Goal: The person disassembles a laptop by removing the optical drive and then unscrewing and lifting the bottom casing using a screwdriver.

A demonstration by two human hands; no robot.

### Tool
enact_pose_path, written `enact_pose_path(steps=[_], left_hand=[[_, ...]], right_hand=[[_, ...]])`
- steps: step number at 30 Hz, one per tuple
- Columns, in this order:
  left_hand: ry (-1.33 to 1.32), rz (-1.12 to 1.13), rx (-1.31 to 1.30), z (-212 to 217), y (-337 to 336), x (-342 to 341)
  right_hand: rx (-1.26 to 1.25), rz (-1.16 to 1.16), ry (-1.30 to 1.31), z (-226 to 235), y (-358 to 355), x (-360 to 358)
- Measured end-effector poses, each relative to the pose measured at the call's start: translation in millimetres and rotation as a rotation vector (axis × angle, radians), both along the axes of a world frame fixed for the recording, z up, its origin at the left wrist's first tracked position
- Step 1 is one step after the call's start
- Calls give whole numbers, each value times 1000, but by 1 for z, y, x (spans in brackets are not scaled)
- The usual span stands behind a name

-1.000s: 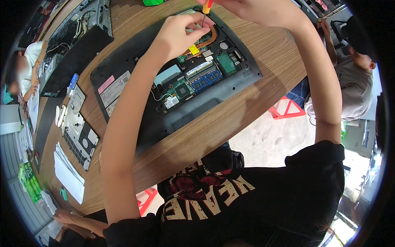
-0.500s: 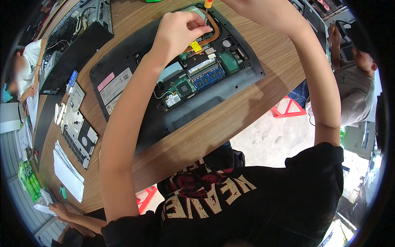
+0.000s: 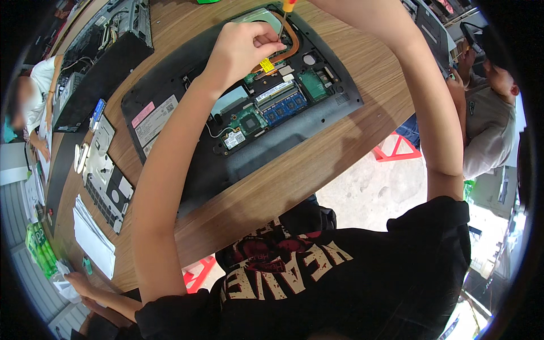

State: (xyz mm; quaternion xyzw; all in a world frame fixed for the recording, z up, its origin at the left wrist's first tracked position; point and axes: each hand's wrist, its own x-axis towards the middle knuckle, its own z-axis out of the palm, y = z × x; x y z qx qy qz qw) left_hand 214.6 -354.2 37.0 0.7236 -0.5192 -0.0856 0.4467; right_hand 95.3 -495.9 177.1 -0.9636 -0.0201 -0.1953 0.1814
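Observation:
An opened black laptop base [image 3: 255, 153] lies on the wooden table, its inner parts bare. Over its far part my left hand [image 3: 241, 48] is closed in a pinch beside the copper heat pipe [image 3: 293, 45]. Whatever is between the fingertips is too small to make out. A screwdriver [image 3: 288, 7] with a yellow and red handle stands tilted just above, its thin shaft reaching down close to those fingers. Of my right hand [image 3: 323, 3] only the part near the wrist shows at the top edge; its fingers are cut off. Blue memory modules [image 3: 285, 107] sit nearer to me.
Left of the laptop lie a metal panel [image 3: 107, 170], a blue-labelled item [image 3: 98, 110] and a stack of white paper [image 3: 93, 241]. An open black computer case [image 3: 107, 73] stands at the far left. Co-workers are at both sides; a red stool [image 3: 396, 148] stands below the table.
My left fingertips have shifted slightly down and left, away from the screwdriver shaft. The co-worker on the right now shows another raised hand.

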Motion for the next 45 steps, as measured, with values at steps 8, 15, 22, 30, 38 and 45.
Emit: enact_pose_path(steps=[8, 15, 22, 30, 38, 45], left_hand=[[-106, -43, 22, -1, 4, 5], [-219, -59, 45, -1, 6, 11], [-255, -28, 39, -5, 1, 4], [-365, -52, 39, -8, 6, 15], [-416, -146, 14, -4, 6, 17], [-454, -152, -62, -6, 6, 19]], right_hand=[[46, 294, -194, -10, -3, 3], [174, 478, -262, -28, 7, 6], [636, 356, -49, -49, 17, 19], [435, 39, -93, -38, 2, 16], [714, 230, -85, -60, -11, 22], [972, 526, -203, -91, -23, 32]])
